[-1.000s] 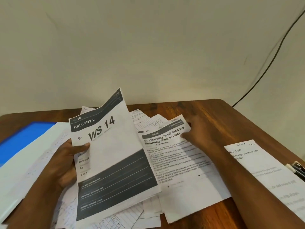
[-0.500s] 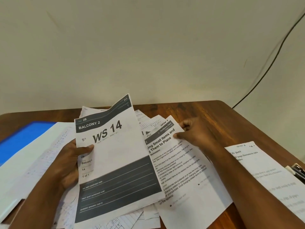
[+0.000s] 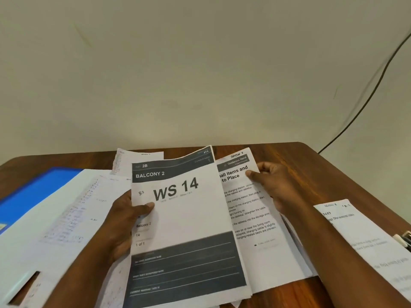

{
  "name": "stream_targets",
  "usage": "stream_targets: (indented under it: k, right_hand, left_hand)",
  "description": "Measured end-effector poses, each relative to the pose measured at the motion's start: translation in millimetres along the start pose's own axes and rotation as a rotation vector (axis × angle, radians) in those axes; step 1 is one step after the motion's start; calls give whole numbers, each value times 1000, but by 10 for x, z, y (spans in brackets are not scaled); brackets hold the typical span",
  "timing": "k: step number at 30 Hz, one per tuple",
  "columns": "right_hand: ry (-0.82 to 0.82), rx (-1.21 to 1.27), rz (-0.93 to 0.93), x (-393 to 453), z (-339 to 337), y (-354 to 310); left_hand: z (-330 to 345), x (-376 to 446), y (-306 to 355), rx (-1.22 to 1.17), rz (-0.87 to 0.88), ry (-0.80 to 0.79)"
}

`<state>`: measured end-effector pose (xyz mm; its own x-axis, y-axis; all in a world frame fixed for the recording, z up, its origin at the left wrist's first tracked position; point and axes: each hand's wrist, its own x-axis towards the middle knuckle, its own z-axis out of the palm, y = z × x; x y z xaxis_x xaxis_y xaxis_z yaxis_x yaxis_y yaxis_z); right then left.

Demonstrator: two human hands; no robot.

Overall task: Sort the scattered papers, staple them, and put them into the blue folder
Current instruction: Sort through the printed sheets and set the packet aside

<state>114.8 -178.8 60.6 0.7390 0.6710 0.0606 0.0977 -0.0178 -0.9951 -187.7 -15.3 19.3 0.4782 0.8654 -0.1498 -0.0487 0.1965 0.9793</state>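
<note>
White papers point(image 3: 189, 218) between both gripping hands point(image 3: 124, 221)

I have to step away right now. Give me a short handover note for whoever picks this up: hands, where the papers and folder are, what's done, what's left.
Left hand grips the WS 14 sheet by its left edge.
Right hand pinches the Section 3 sheet, tucked beside and partly under it.
Blue folder lies far left, partly under loose papers.
One more sheet lies at right on the table.
Done: two sheets gathered.
Left: collect the rest, staple, file. No stapler clearly in view.
</note>
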Motion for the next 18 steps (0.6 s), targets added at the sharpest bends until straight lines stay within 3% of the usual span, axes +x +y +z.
stream_targets:
  k: [18]
  right_hand:
    - [-228, 112, 37, -198, 104, -368]
  left_hand:
    - [481, -200, -51, -5, 141, 66]
